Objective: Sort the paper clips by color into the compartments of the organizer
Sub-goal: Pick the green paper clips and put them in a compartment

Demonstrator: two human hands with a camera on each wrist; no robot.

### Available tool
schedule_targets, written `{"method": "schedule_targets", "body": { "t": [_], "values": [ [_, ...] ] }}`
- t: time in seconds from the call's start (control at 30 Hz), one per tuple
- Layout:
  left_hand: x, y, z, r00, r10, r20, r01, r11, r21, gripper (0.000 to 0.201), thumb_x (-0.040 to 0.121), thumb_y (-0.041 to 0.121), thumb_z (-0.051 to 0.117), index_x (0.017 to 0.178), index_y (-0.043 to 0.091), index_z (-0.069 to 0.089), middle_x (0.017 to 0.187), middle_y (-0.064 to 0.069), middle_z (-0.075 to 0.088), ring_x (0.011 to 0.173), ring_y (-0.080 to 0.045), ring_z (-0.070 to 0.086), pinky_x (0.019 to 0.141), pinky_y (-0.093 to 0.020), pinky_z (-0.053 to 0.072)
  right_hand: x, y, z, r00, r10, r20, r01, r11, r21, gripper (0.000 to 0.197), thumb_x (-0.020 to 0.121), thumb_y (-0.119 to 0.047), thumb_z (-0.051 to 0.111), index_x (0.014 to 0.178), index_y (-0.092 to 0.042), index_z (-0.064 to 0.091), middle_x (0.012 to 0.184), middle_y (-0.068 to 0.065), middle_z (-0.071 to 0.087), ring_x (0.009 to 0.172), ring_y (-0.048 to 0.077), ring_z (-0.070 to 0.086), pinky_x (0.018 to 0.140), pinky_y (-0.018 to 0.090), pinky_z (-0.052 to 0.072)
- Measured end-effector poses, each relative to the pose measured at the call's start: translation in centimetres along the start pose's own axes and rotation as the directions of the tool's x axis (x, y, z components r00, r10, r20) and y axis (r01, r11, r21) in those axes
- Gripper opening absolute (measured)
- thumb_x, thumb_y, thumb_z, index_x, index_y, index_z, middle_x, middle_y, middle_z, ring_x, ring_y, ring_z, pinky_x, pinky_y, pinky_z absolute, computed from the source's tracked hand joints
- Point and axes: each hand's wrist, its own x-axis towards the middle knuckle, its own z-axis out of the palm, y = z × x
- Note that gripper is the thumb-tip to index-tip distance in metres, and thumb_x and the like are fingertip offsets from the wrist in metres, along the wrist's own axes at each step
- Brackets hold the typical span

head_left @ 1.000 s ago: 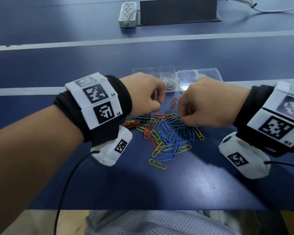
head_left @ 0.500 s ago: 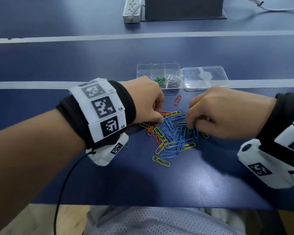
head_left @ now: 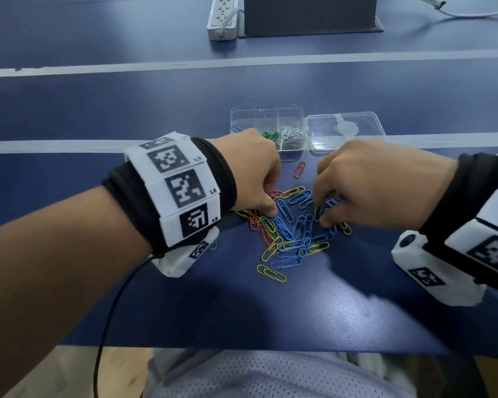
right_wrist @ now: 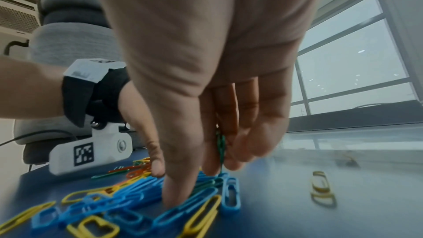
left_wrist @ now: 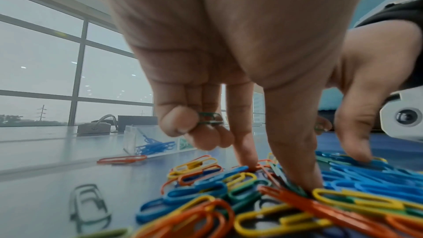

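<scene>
Green clips are being gathered from the loose pile of coloured wire paper clips (head_left: 289, 225) on the blue table (head_left: 357, 311). The left hand (head_left: 250, 170) curls green clips (left_wrist: 209, 118) into its palm while index and thumb probe – the right hand (head_left: 380, 182) likewise pinches a green one (right_wrist: 220, 144). Next, probably: carry them to the clear plastic compartment organizer (head_left: 292, 122), green section.

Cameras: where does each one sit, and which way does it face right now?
Head: above, looking down at the paper clip pile and organizer; both forearms show.
Left wrist: low, along the left hand, which holds green clips.
Right wrist: low, along the right hand, which grips a green clip.
All share the pile.
</scene>
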Motion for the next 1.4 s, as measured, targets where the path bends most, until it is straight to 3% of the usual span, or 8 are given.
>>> {"method": "schedule_targets", "body": {
  "t": [0.23, 0.43, 0.6, 0.8, 1.0, 1.1, 1.2, 1.4],
  "values": [
    [-0.2, 0.1, 0.1, 0.999, 0.042, 0.009, -0.042, 0.999, -0.013, 0.024, 0.072, 0.044, 0.071, 0.084, 0.023, 0.075, 0.077, 0.001, 0.062, 0.074, -0.014, 0.051, 0.079, -0.036, 0.053, 0.1, -0.2, 0.1, 1.0, 0.023, 0.003, -0.023, 0.999, -0.024, 0.03, 0.081, -0.046, 0.053, 0.083, -0.022, 0.072, 0.085, 0.003, 0.068, 0.087, 0.025, 0.06, 0.075, 0.04, 0.053],
    [-0.9, 0.3, 0.0, 0.998, 0.033, -0.05, -0.034, 0.999, -0.03, 0.022, 0.077, 0.032, 0.056, 0.08, 0.018, 0.073, 0.075, 0.003, 0.065, 0.073, -0.015, 0.053, 0.079, -0.036, 0.054, 0.5, -1.1, -0.4, 0.998, 0.055, -0.003, -0.055, 0.998, 0.005, 0.04, 0.08, -0.058, 0.051, 0.068, -0.021, 0.057, 0.09, 0.008, 0.064, 0.087, 0.031, 0.061, 0.071, 0.038, 0.053],
    [-1.2, -0.1, 0.0, 0.997, -0.01, -0.082, 0.003, 0.996, -0.094, 0.018, 0.077, 0.027, 0.053, 0.074, 0.017, 0.068, 0.067, 0.004, 0.059, 0.069, -0.017, 0.053, 0.075, -0.028, 0.051, 0.8, -1.2, -0.4, 0.996, 0.041, -0.073, -0.044, 0.998, -0.04, 0.033, 0.081, -0.038, 0.046, 0.057, -0.016, 0.037, 0.084, 0.011, 0.063, 0.08, 0.033, 0.06, 0.067, 0.036, 0.054],
    [-1.3, -1.0, -0.7, 0.991, -0.099, -0.092, 0.077, 0.975, -0.21, 0.008, 0.077, 0.023, 0.057, 0.071, 0.023, 0.063, 0.057, 0.01, 0.054, 0.055, -0.002, 0.049, 0.058, -0.016, 0.04, 1.0, -1.1, -0.1, 0.996, 0.032, -0.08, -0.037, 0.998, -0.056, 0.031, 0.081, -0.037, 0.047, 0.078, -0.014, 0.067, 0.087, 0.007, 0.068, 0.085, 0.031, 0.063, 0.071, 0.039, 0.056],
    [0.6, -1.8, -2.3, 0.967, -0.166, -0.193, 0.129, 0.973, -0.192, 0.017, 0.079, 0.019, 0.056, 0.087, 0.021, 0.071, 0.059, 0.014, 0.052, 0.063, -0.014, 0.051, 0.072, -0.022, 0.041, 1.5, -1.2, -0.2, 0.999, 0.003, -0.052, -0.006, 0.999, -0.053, 0.022, 0.079, -0.038, 0.056, 0.084, -0.023, 0.07, 0.094, 0.004, 0.067, 0.091, 0.031, 0.063, 0.075, 0.041, 0.055],
    [1.9, -1.8, -3.0, 0.96, -0.154, -0.234, 0.123, 0.982, -0.142, 0.025, 0.082, 0.015, 0.053, 0.101, 0.018, 0.068, 0.081, 0.003, 0.066, 0.082, -0.019, 0.054, 0.077, -0.023, 0.039, 1.3, -1.3, -0.5, 0.999, -0.013, -0.048, 0.008, 0.995, -0.098, 0.024, 0.082, -0.037, 0.055, 0.095, -0.023, 0.069, 0.102, 0.002, 0.065, 0.097, 0.029, 0.062, 0.077, 0.04, 0.055],
    [3.3, -1.6, -3.3, 0.96, -0.137, -0.246, 0.115, 0.988, -0.103, 0.024, 0.082, 0.009, 0.05, 0.096, 0.015, 0.07, 0.095, -0.006, 0.07, 0.094, -0.024, 0.06, 0.08, -0.028, 0.043, 1.3, -1.5, -0.5, 0.997, -0.072, -0.039, 0.067, 0.99, -0.123, 0.025, 0.085, -0.033, 0.051, 0.103, -0.025, 0.066, 0.107, -0.001, 0.063, 0.102, 0.027, 0.06, 0.079, 0.04, 0.054],
    [4.8, -0.9, -3.3, 0.97, -0.123, -0.211, 0.114, 0.992, -0.054, 0.029, 0.077, 0.001, 0.051, 0.088, 0.019, 0.072, 0.083, -0.006, 0.066, 0.087, -0.027, 0.064, 0.084, -0.036, 0.053, 1.3, -1.1, -0.3, 0.996, -0.066, -0.062, 0.062, 0.997, -0.054, 0.021, 0.081, -0.027, 0.05, 0.086, -0.02, 0.069, 0.092, 0.004, 0.067, 0.09, 0.03, 0.062, 0.076, 0.04, 0.054]
  ]
}}
